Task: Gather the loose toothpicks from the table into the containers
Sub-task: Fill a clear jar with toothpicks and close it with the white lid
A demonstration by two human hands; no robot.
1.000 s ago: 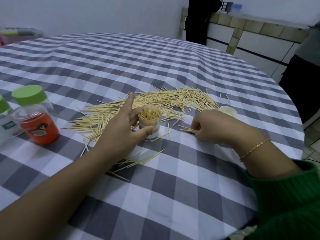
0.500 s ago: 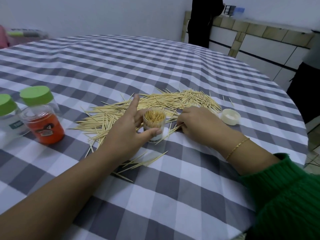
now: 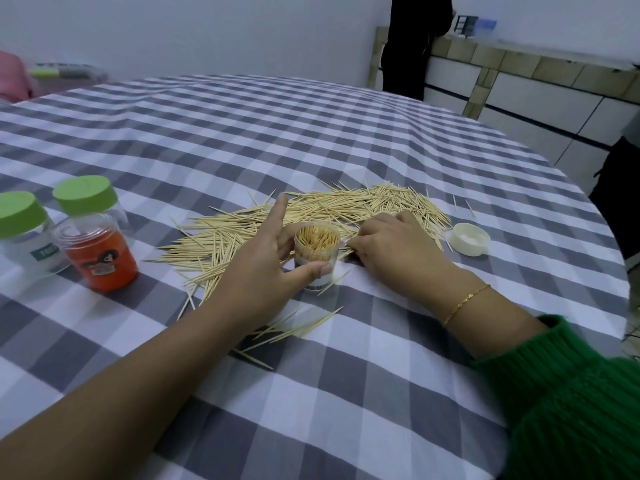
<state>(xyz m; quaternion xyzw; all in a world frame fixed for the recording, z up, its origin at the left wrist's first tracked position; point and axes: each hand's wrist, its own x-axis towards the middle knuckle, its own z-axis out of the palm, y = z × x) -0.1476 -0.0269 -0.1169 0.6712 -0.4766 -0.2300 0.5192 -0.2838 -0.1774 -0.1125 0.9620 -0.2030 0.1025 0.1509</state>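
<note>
Right hand moved nearer container, left hand still gripping

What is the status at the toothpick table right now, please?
Left hand grips the open container, nearly full. Right hand curled on loose toothpicks beside it. Big pile left. White cap off, clear of the work.

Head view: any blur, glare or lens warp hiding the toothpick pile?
Head view: light is soft and even, with no glare on the toothpick pile; single sticks read sharply. Wide-angle warp bends the tablecloth checks toward the edges. The left hand covers part of the pile.
</note>
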